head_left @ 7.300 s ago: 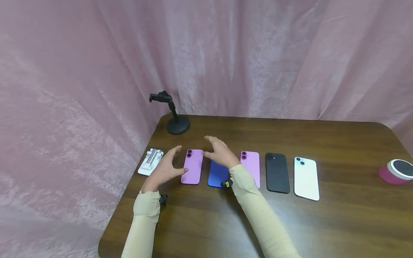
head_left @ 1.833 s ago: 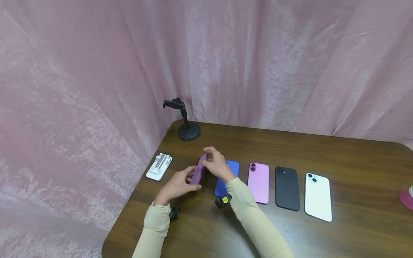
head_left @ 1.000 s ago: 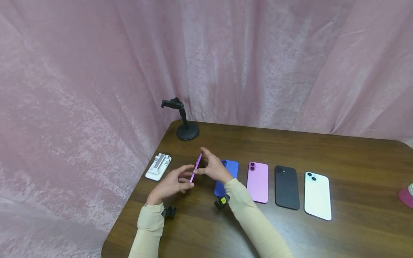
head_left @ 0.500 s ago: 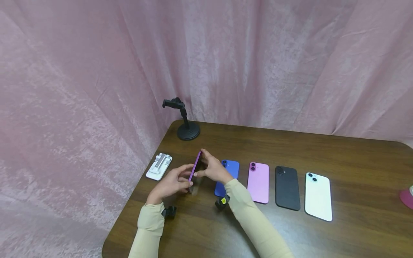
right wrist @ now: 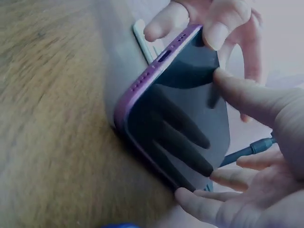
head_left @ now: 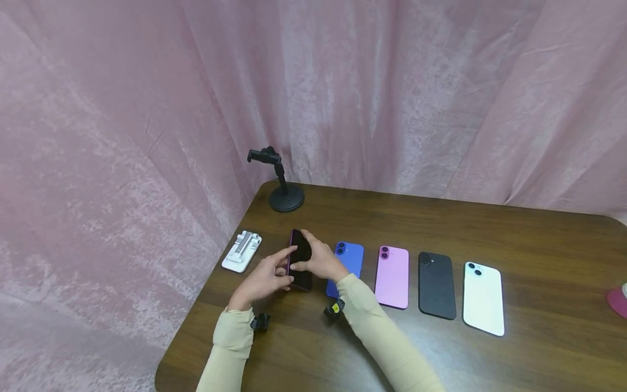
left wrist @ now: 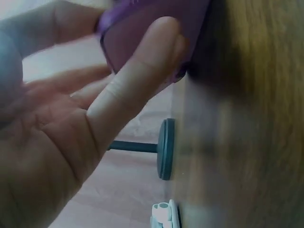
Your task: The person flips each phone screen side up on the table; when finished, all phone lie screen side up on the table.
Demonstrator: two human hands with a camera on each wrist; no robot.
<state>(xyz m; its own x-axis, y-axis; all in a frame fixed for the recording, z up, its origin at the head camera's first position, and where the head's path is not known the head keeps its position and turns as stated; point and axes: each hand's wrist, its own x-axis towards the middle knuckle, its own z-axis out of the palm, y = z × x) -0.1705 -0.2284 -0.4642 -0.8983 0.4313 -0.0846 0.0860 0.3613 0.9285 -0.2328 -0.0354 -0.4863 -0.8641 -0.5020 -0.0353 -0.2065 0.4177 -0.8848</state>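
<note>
A smartphone with a purple frame is tilted just over the table, its dark screen facing up and towards the right hand. My left hand grips its left side, the thumb on the near end and a finger along the edge. On the other side my right hand holds it, the thumb on the screen and the fingertips at the far edge. In the right wrist view the phone's charging port shows along the purple rim. The left wrist view has the purple back near the tabletop.
Right of the hands lie a blue phone, a pink phone, a black phone and a white phone. A white folding stand and a black phone holder stand left. A pink container is far right.
The purple phone, earlier flat with its cameras up, was lifted by both hands and stood on edge. Over the last half second it has turned further, so its black screen shows from above.
</note>
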